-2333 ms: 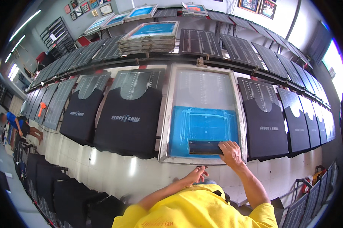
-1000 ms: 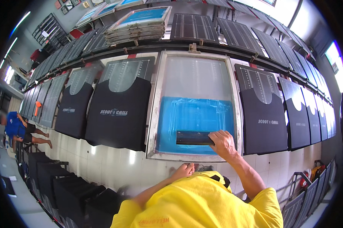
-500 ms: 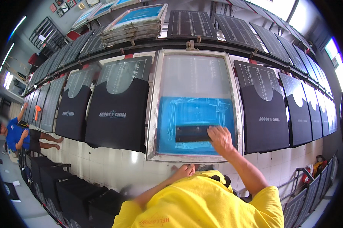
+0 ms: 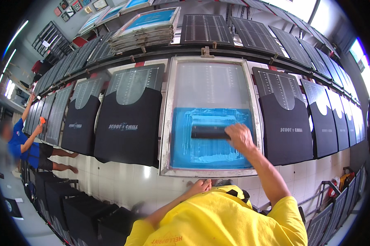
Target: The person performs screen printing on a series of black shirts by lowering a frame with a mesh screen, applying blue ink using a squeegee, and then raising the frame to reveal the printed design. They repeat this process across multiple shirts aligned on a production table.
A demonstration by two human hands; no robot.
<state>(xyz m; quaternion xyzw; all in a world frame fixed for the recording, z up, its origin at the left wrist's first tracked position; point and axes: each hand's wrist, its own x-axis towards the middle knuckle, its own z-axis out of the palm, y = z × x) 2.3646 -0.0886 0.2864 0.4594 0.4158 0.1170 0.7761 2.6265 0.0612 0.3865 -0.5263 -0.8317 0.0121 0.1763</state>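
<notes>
My right hand [image 4: 240,136] is wrapped around the right end of a black squeegee [image 4: 209,132]. The squeegee lies crosswise on the blue area of a silk screen [image 4: 211,86], where streaks of light ink [image 4: 211,158] show. A worn metal frame [image 4: 165,123] surrounds the mesh, which is pale in its far half. My left hand [image 4: 203,185] is closed, just off the near edge of the frame and close to my yellow shirt. What its fingers hold, if anything, is hidden.
Black shirts [image 4: 127,131] with pale prints lie on boards left and right of the screen. Behind a dark rail [image 4: 152,52] stand more boards and stacked screens [image 4: 146,28]. At far left a person in blue [image 4: 27,141] holds an orange tool [image 4: 42,120]. Dark draped boards [image 4: 78,209] stand behind left.
My right hand has pushed the squeegee away from me, up the blue area, baring ink streaks nearer me. My left hand stays by the near edge. The person at left has raised both arms toward the boards.
</notes>
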